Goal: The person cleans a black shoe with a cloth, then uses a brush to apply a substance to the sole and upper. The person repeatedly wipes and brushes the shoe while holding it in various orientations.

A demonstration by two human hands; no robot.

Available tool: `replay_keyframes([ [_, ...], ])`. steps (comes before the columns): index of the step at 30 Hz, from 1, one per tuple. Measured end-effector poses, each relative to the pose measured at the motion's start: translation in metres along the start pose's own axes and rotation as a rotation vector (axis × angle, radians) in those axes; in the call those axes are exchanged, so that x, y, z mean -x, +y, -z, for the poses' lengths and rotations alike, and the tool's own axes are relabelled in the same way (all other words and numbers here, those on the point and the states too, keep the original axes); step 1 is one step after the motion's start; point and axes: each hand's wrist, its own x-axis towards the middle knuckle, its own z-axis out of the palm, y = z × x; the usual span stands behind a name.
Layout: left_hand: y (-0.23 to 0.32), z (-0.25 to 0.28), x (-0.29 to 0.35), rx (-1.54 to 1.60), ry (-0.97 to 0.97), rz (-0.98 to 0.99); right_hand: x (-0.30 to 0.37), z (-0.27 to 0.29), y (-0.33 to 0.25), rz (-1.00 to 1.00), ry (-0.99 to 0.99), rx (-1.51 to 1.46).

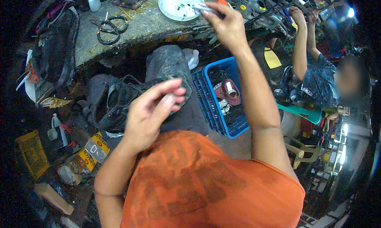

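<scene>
Workbench [139, 25], grey, worn: spans the far side. Small articles sit along its near edge, presumably for easy reach.

Crate [208, 105], blue, slatted: below the bench, right of centre; holds maroon shoe-like pieces [231, 91]. Probably set beside the seated person to keep its contents close.

Cylinder [166, 57], dark grey, upright: just left of the crate, beyond the left hand; use unclear.

Dish [168, 6], white, round, dark-flecked inside: on the bench, far centre, its open face up. Likely placed there to suit the right hand.

Right hand [228, 25]: reaching far, thumb and fingers pinching a small silvery piece; the grip at one end seems meant to leave the other end free.

Left hand [147, 113]: near, left of centre, in the air; fingers loosely bent and apart from the bench, nothing seen in it.

Scissors-like tool [109, 30], black loops: on the bench, left of the dish.

Silvery piece [203, 8]: at the dish's right rim; long axis roughly left to right, free end pointing left over the dish. Contact with the dish cannot be told; kind unclear.
</scene>
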Motion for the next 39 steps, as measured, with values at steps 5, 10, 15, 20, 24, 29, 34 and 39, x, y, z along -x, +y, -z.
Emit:
replay_keyframes([
  [5, 0.043, 0.072, 0.059, -0.086, 0.421, -0.437, -0.068, -0.005, 0.005, 0.016, -0.280, 0.282],
  [10, 0.036, 0.166, 0.111, -0.142, 0.882, -0.424, -0.097, -0.036, 0.026, 0.228, -0.339, 0.469],
  [15, -0.043, 0.230, 0.140, -0.159, 1.132, 0.092, -0.109, -0.043, 0.042, 0.224, -0.420, 0.498],
  [20, -0.126, 0.238, 0.157, -0.018, 0.983, 0.463, -0.105, -0.046, 0.032, 0.232, -0.424, 0.582],
  [24, -0.142, 0.231, 0.161, -0.262, 0.854, 0.482, -0.100, -0.046, 0.025, 0.193, -0.406, 0.569],
  [29, -0.075, 0.228, 0.159, 0.044, 0.816, 0.333, -0.096, -0.033, 0.015, 0.153, -0.286, 0.594],
  [34, 0.016, 0.178, 0.134, 0.029, 0.843, -0.251, -0.080, -0.027, 0.011, 0.073, -0.166, 0.409],
  [39, 0.059, 0.087, 0.090, -0.155, 0.371, -0.227, -0.078, -0.024, 0.030, 0.030, -0.166, 0.333],
])
